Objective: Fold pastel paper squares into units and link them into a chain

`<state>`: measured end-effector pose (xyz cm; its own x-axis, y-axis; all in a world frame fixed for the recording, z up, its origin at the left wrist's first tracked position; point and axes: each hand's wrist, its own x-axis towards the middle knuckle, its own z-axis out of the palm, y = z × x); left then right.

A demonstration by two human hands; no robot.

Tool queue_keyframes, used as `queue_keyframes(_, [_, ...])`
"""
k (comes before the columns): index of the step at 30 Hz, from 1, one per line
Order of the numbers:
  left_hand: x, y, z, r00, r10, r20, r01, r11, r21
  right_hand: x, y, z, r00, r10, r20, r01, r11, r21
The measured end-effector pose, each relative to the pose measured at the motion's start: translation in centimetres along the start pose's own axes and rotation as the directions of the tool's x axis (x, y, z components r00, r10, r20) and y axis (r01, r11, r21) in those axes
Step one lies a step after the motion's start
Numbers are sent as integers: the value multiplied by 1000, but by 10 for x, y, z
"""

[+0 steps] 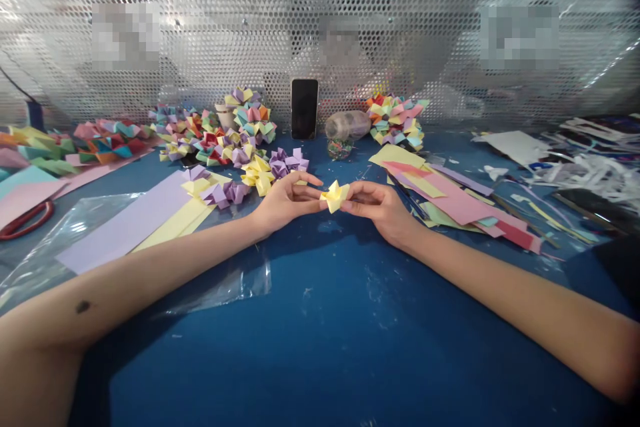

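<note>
Between my two hands, above the blue table, is a small folded yellow paper star. My left hand pinches its left side with thumb and fingers. On the other side, my right hand grips the star's right edge between thumb and fingertips. Just behind my left hand lie folded yellow paper pieces and purple folded pieces. More purple folded pieces rest left of that hand, near long purple paper strips and pale yellow strips.
A phone stands upright against the perforated metal panel. Beside it lies a clear plastic bottle. Multicoloured folded-paper clusters stand at the back. Coloured paper strips lie right; red-handled scissors and plastic film lie left.
</note>
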<state>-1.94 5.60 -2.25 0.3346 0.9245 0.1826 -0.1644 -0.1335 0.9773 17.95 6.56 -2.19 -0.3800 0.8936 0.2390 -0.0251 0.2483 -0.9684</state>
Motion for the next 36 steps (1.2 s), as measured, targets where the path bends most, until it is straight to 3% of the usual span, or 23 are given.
queue_keyframes(11, [0, 2, -1, 994, -39, -106, 44, 998, 38, -3, -3, 2, 1000, 2, 1, -2, 993, -119])
queue_keyframes(20, [-1, 0, -2, 988, 19, -151, -5, 996, 91, -4, -6, 4, 996, -53, 67, 61, 989, -133])
queue_keyframes(26, [0, -4, -2, 991, 86, -103, -75, 991, 111, -4, -8, 4, 984, -176, 4, 174, 966, -189])
queue_keyframes(36, [-1, -3, -2, 988, 127, -82, -113, 981, 157, -7, -9, 7, 976, -182, -121, 145, 954, -264])
